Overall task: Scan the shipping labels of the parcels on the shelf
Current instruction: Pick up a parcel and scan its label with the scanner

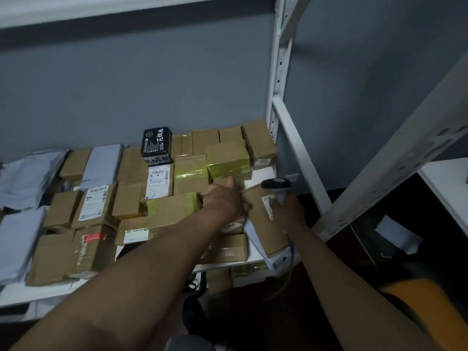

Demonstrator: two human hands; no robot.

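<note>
Right now the whole move hangs on how the tilted box (263, 224) sits between the two hands. The left hand (225, 201) reaches across from the left and grips the box at its left edge, fingers curled round the cardboard, holding it propped up at the front right corner of the shelf (263, 173). The right hand (288, 211) is clenched round the handle of the scanner (277, 187), just to the right of the box and close against it. The box's long axis runs from the far end near the scanner head down toward the person, and its label (269, 205) lies on the upper right part of the face, right beside the right hand's fingers. So the label is nearer the scanner than the steadying hand, but the scanner head seems to point out over the far end of the box rather than down at the label; I judge that either the scanner must tip back or the box must turn its labelled face more toward the head before a clean read. The other parcels (157, 181) lie packed flat across the shelf to the left, several with labels showing upward.
</note>
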